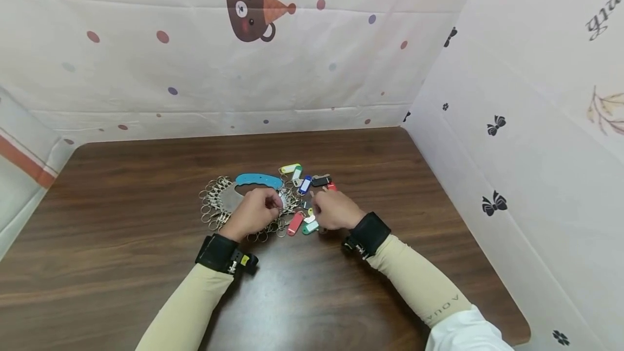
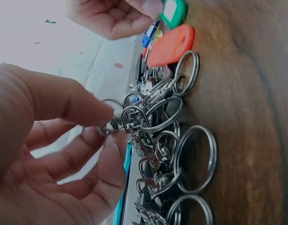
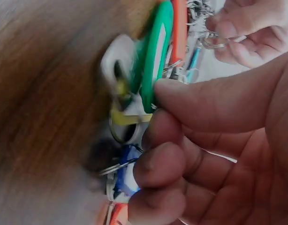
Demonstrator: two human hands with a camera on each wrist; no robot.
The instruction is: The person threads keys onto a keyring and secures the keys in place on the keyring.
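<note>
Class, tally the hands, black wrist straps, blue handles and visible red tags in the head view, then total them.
Left hand and right hand: 2
Left strap and right strap: 2
Blue handle: 1
Near red tag and far red tag: 2
Total: 7

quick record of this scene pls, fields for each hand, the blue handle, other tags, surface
left hand: pinches a metal ring
right hand: pinches a green tag
blue handle: beyond the left hand, on a gray metal plate
other tags: red tag, blue tag, yellow tag
surface: brown wood-grain table
</note>
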